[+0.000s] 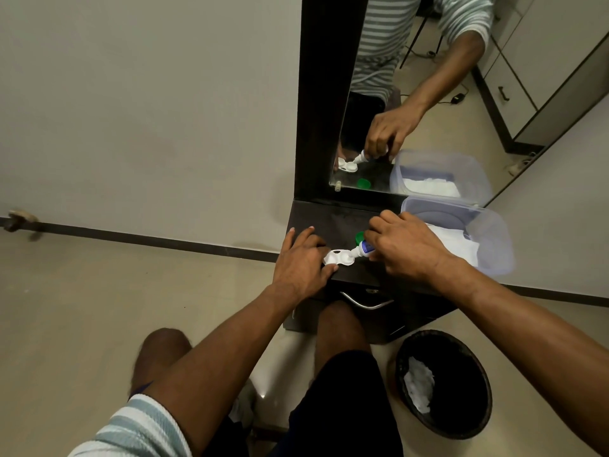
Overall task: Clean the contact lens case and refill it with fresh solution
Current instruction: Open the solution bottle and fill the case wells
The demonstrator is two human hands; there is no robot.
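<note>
Head view: right hand grips the bottle, fingers curled round it and nozzle tipped down-left into the case, likely filling the right well. Left hand pins the case on the near shelf, fingers spread, thumb pressing its near edge, so it can't slide; green cap waits just beyond.
</note>
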